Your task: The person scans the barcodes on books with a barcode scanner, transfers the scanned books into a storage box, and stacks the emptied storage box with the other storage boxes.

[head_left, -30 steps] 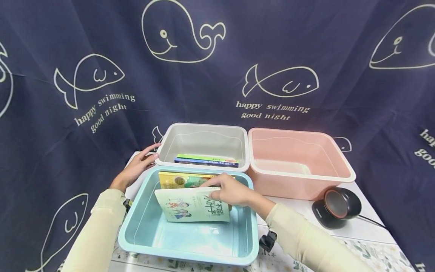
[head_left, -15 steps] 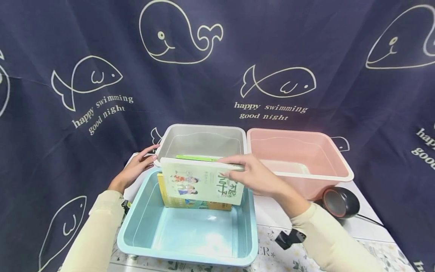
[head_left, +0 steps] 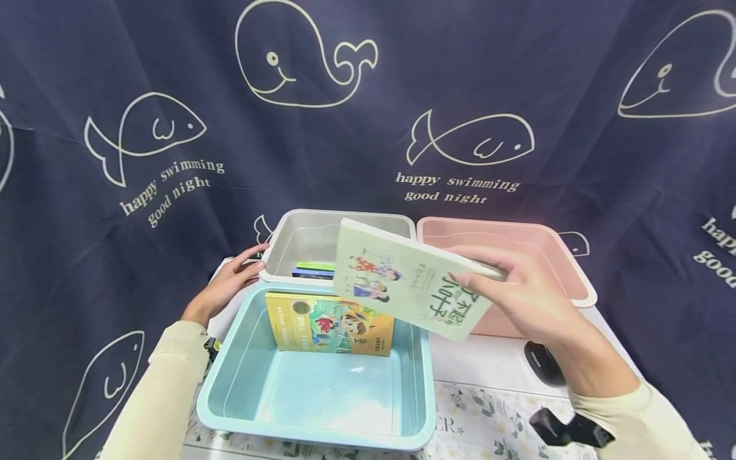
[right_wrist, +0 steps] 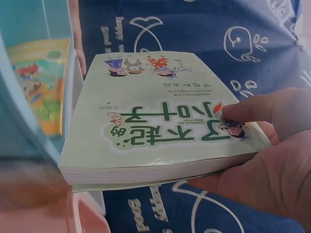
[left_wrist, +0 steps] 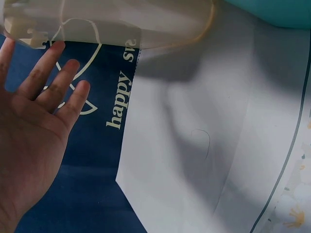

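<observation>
A pale green book [head_left: 402,278] with cartoon children on its cover is pinched by my right hand [head_left: 526,297], thumb on the front cover and fingers behind. It hangs tilted in the air, over the right rear corner of the blue bin [head_left: 209,383] and in front of the grey and pink bins. In the right wrist view the book's [right_wrist: 160,111] page edges face the camera. My left hand [head_left: 232,281] has its fingers spread and touches the left rim of the grey bin [head_left: 282,239]. A yellow picture book [head_left: 333,326] leans against the back wall inside the blue bin.
Blue and green books [head_left: 313,271] lie low in the grey bin, partly hidden by the held book. The pink bin [head_left: 575,255] stands at the right rear. Partly behind my right wrist, a black device [head_left: 543,364] sits on the white table [head_left: 477,367]. A dark curtain hangs behind.
My right hand has lifted the pale green book up out of the blue bin and carried it rightward, tilting it. The yellow book is now uncovered. My left hand stays at the grey bin's rim.
</observation>
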`<state>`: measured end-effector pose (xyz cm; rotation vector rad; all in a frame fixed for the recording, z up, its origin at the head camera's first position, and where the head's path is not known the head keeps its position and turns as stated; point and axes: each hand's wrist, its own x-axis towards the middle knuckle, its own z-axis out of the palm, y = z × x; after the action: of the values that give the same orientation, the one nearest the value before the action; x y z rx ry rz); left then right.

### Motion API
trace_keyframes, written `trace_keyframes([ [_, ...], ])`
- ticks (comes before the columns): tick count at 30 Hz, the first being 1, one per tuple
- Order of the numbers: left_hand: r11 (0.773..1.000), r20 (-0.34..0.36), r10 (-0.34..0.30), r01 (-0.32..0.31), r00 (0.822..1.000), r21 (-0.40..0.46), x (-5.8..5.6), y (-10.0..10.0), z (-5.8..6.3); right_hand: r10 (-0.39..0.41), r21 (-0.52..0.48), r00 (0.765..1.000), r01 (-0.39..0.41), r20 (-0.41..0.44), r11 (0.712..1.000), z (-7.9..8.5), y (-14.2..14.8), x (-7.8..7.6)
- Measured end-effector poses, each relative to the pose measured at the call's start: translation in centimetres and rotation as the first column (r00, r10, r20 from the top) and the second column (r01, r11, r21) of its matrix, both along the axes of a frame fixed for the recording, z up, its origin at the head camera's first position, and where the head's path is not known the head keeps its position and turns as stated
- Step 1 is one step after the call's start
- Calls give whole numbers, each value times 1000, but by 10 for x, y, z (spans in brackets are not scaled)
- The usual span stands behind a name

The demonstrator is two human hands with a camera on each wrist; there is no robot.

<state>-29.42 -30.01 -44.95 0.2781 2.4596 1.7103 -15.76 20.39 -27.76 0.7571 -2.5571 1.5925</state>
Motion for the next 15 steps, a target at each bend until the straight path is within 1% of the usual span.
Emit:
trace_keyframes([
  [2,1000,-2,-1,1,1000,-1,0,0,0,-8,-36,1000,9,26,999,-1,10,6],
  [3,1000,-1,-3,3,1000,-1,0,0,0,-2,-72,998,7,69,997,-2,16,9],
  [4,1000,-1,-3,3,1000,-1,0,0,0,-10,-96,994,21,107,995,-3,21,12],
  [5,1000,1,-3,3,1000,-1,0,0,1,-40,-94,989,54,139,994,-4,27,16],
  [8,1000,11,-2,2,1000,-1,0,-1,1,-136,-48,976,146,170,988,-10,43,25],
  [10,1000,16,1,0,1000,-3,0,-1,1,-212,19,963,211,169,977,-13,53,31],
  [11,1000,18,0,0,1000,-1,0,-2,1,-237,41,956,233,173,972,-15,58,34],
  [13,1000,18,-2,2,1000,0,1,-2,1,-271,66,948,263,169,962,-21,66,38],
  [15,1000,20,-4,4,1000,3,1,-1,1,-281,60,943,275,179,960,-28,76,42],
])
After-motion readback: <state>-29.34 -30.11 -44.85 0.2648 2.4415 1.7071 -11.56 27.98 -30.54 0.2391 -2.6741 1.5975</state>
